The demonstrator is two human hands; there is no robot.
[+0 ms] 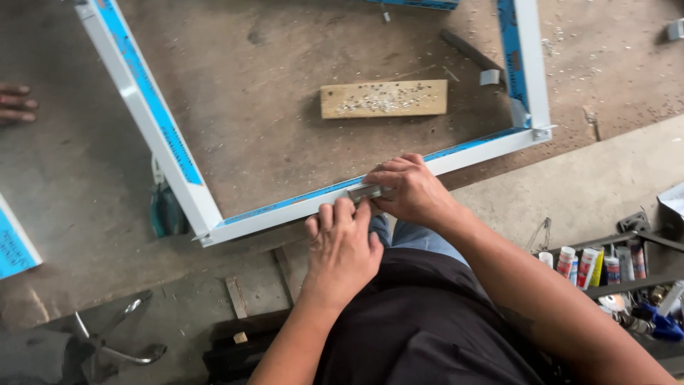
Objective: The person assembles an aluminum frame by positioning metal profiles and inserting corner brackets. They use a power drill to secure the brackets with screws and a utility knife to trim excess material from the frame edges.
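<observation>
A white aluminium frame with blue protective film lies on a worn brown workbench. Both of my hands rest on its near rail. My left hand presses its fingertips against the rail's front edge. My right hand curls over a small grey metal piece that sits on the rail between the two hands. How the piece is attached to the rail is hidden by my fingers.
A wooden block strewn with metal shavings lies inside the frame. Another person's fingers rest at the left edge. A teal tool sits under the frame corner. Tubes and tools fill a tray at right; pliers lie bottom left.
</observation>
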